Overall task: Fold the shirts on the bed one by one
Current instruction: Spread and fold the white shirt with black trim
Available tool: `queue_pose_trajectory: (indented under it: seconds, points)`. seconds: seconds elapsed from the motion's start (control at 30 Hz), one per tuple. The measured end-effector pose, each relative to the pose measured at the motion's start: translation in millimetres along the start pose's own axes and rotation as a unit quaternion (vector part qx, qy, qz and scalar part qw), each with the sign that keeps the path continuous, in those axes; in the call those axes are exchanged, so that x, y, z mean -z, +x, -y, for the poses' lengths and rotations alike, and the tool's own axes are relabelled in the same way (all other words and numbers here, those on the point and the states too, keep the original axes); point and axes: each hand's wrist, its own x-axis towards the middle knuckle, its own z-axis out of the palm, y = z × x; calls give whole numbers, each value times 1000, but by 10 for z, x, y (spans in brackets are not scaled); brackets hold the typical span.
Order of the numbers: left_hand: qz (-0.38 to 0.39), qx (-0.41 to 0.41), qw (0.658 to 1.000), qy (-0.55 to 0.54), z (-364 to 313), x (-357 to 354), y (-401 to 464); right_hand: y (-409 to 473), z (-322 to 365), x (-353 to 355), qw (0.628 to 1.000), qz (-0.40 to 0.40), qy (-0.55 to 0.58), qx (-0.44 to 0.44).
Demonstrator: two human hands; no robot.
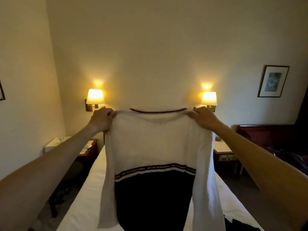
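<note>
Shirt (pixel 155 144), white above and dark below a lettered stripe, hangs in the air over the bed (pixel 86 194), stretched by its shoulders between the two hands. The left hand (pixel 101 119) grips the shoulder on its own side, fingers curled round the bunched cloth; the right hand (pixel 204 118) pinches the opposite shoulder in the same way. Between the hands the collar, edged with a dark line, runs nearly level. Below each hand a long white sleeve drops straight down beside the body of the garment, and the dark lower half hangs in front of the white bedcover.

Just beyond the left hand a lit wall lamp (pixel 95 96) glows; a second lamp (pixel 209 98) glows just beyond the right hand. Below and outward of the left forearm stands a bedside counter (pixel 90 151) with small pale items on it. Outward of the right hand hangs a framed picture (pixel 273 81), and below it sits a dark red sofa (pixel 266 135). Some dark cloth (pixel 240 225) lies on the bed under the right forearm.
</note>
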Motion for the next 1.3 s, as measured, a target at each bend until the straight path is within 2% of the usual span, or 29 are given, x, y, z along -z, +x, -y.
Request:
queue_pose_trajectory:
  seconds: [0.07, 0.1, 0.13, 0.2, 0.23, 0.27, 0.37, 0.43, 0.57, 0.67, 0.77, 0.9, 1.0, 1.07, 1.2, 1.3]
  points:
    - [-181, -7, 980, -79, -80, -33, -15, -2, -8, -40, 985, -158, 73, 3]
    - [-217, -2, 970, -106, -128, -70, -28, -10, 4, -107, 981, -179, 71, -3]
    - [-197, 7, 973, -121, -161, -125, -53, -52, 23, -188, 987, -151, 51, -5]
    - [-46, 79, 989, -114, -111, -272, -143, -148, -15, -357, 999, -25, -9, -23]
    - [-12, 114, 987, -109, -45, -316, -184, -182, -57, -385, 999, -2, -13, -30]
    - [-26, 129, 985, -111, 26, -343, -191, -177, -120, -392, 1000, -6, -12, -28]
    - [-115, 91, 982, -117, 119, -323, -174, -181, -42, -341, 996, -92, 23, -1]
    - [-95, 97, 982, -129, 183, -359, -169, -213, 73, -377, 995, -98, 32, 11]
    - [-59, 139, 978, -145, 519, -550, -321, -491, 184, -549, 995, -64, 73, -9]
    - [-31, 212, 944, -251, 765, -709, -579, -801, 232, -905, 993, -5, 109, -47]
    - [-16, 282, 928, -244, 1025, -777, -846, -1130, 375, -1314, 984, 46, 142, -99]
    - [-62, 320, 915, -236, 1313, -611, -890, -1446, 757, -1630, 943, 136, 272, -136]
    - [-124, 360, 898, -220, 1346, -374, -654, -1567, 1113, -1752, 879, 232, 388, -155]
    - [-159, 346, 901, -210, 1225, -236, -434, -1597, 1271, -1795, 832, 266, 459, -162]
    - [-170, 271, 927, -197, 861, -276, 8, -1633, 1239, -1881, 758, 259, 564, -202]
    - [-130, 212, 956, -158, 603, -758, 232, -1706, 943, -2063, 740, 216, 594, -232]
